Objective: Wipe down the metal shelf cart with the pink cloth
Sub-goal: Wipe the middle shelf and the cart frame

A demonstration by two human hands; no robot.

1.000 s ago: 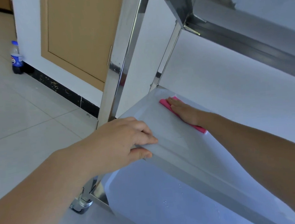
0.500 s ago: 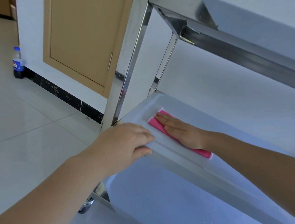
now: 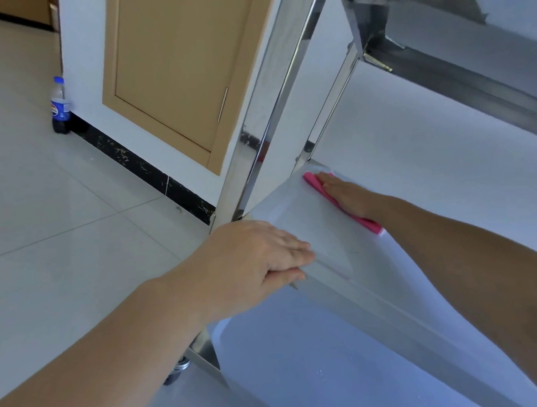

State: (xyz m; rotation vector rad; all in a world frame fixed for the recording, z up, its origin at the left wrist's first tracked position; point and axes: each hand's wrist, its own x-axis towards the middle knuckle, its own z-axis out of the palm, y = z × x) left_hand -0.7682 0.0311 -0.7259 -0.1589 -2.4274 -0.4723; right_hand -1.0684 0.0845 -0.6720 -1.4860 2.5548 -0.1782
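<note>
The metal shelf cart (image 3: 297, 220) fills the right half of the head view, with a shiny upright post at its near left corner and shelves above and below. My right hand (image 3: 345, 192) lies flat on the pink cloth (image 3: 315, 183), pressing it onto the far left corner of the middle shelf. The cloth's other end shows behind my wrist. My left hand (image 3: 259, 262) grips the front edge of that middle shelf beside the post, fingers on top and thumb under the rim.
A cola bottle (image 3: 59, 105) stands on the tiled floor by the white wall. A tan cupboard door (image 3: 170, 69) is set in that wall behind the post. A caster wheel (image 3: 174, 373) sits under the cart's corner. The top shelf (image 3: 461, 59) overhangs my right arm.
My right hand has slid the pink cloth from near the shelf's front edge back toward the far left corner. My left hand keeps its grip on the front edge.
</note>
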